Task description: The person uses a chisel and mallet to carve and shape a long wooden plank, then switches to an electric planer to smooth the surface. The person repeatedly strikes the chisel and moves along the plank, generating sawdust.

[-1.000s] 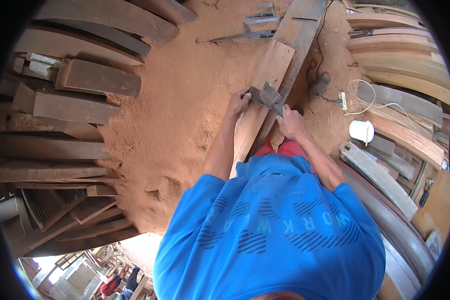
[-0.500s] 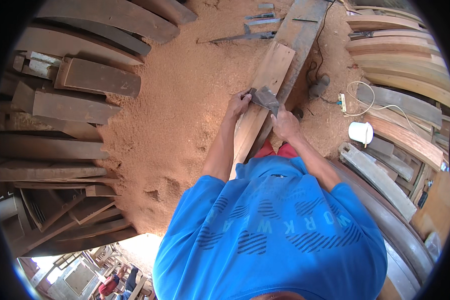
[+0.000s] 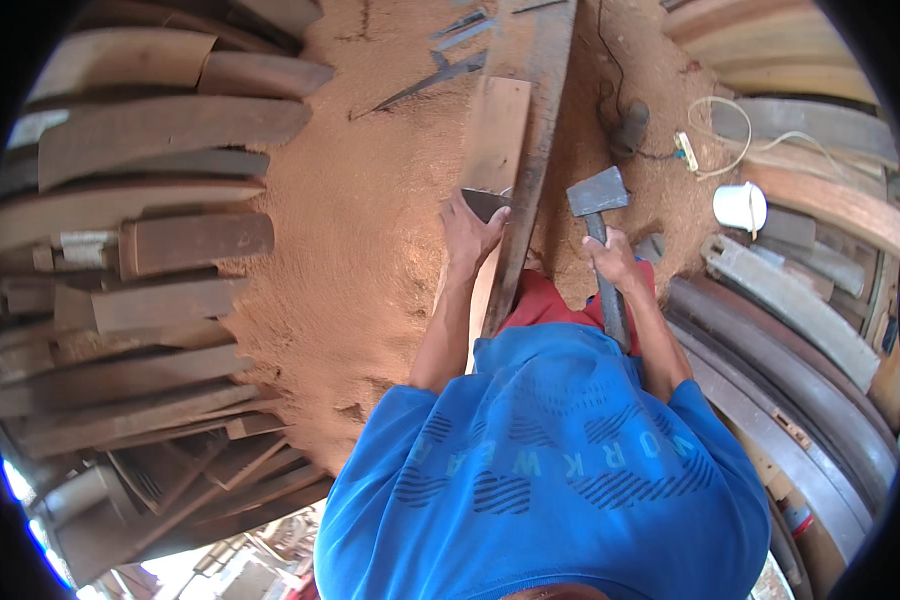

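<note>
A light-brown wooden board (image 3: 496, 130) lies lengthwise on a long worn wooden beam (image 3: 550, 95). My left hand (image 3: 465, 238) is closed on a dark, wedge-shaped piece (image 3: 484, 204) resting over the board; its lower part is hidden by my fingers and its exact kind does not show. To the right of the beam, my right hand (image 3: 616, 262) grips the dark handle of a hammer (image 3: 599, 192). Its broad, grey, block-shaped head points away from me, apart from the board, and the handle's end reaches back toward my lap.
Sawdust (image 3: 370, 200) covers the floor. Several metal tools (image 3: 448, 65) lie left of the beam's far end. Right of it are a dark corded object (image 3: 629, 129), a power strip (image 3: 686, 152) and a white bucket (image 3: 739, 208). Timber (image 3: 198, 245) is stacked on both sides.
My right hand has carried the hammer rightward, off the dark piece and away from the board. My left hand still holds the piece. The whole view has turned somewhat.
</note>
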The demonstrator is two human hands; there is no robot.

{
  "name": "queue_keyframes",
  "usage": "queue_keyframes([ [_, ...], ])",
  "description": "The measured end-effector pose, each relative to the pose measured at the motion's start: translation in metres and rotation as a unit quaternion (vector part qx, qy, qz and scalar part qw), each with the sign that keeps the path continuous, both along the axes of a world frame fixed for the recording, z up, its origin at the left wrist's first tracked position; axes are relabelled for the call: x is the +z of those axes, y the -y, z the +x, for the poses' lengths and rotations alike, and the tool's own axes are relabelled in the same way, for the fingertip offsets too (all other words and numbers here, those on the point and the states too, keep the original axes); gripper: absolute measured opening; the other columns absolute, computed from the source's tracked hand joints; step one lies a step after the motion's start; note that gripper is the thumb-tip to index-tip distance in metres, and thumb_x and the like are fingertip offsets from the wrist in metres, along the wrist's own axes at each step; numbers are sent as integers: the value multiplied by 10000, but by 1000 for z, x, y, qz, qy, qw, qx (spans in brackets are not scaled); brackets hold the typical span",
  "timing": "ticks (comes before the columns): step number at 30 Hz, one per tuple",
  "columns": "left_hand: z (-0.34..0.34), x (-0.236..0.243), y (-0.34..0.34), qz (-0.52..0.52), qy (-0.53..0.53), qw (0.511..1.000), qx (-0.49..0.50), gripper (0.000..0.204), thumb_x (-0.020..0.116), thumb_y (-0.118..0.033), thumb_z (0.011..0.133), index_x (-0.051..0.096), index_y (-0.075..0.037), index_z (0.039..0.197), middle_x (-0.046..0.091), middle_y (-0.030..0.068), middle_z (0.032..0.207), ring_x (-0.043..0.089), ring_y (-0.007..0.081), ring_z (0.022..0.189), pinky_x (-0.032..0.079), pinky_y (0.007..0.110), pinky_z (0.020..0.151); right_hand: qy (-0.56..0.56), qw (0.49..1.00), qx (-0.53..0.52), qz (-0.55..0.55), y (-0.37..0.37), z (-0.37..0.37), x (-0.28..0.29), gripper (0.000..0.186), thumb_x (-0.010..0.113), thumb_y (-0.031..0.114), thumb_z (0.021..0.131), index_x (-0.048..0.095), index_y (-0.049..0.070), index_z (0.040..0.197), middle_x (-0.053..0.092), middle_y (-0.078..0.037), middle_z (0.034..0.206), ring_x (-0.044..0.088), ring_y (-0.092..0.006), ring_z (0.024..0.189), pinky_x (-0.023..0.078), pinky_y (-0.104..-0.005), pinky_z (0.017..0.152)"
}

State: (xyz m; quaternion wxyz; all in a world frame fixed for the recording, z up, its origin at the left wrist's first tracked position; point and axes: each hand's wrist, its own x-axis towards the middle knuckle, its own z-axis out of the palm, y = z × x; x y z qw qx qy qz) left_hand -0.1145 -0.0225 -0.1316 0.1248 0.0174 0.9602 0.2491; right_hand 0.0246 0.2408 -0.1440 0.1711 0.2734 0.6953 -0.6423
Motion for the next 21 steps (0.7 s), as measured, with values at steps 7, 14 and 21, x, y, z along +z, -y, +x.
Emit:
queue_keyframes([
  [7, 8, -11, -34, -214, 41, 976, 0, 1178, 880, -432, 718, 202, 1, 1578, 387, 310, 1447, 356, 454, 1337, 272, 605, 1162, 121, 977, -163, -68, -51, 74, -92, 213, 670, 192, 976, 568, 5, 988, 610, -48, 695, 595, -133, 539, 481, -313, 485],
  [14, 12, -22, -24, -174, -17, 984, -27, 1142, 821, -400, 772, 126, -16, 1592, 373, 275, 1386, 384, 431, 1288, 310, 636, 1112, 197, 951, -213, -108, -72, 148, -207, 235, 634, 226, 995, 565, 36, 876, 596, -44, 654, 588, -153, 534, 480, -326, 516],
  [21, -2, -22, -26, 59, -11, 967, 247, 772, 405, -591, 1058, 250, -26, 1561, 515, 243, 1352, 519, 324, 1284, 386, 515, 1142, 271, 920, -228, -166, -85, 181, -280, 216, 630, 214, 994, 552, 34, 903, 572, -45, 652, 566, -153, 526, 457, -324, 491],
])
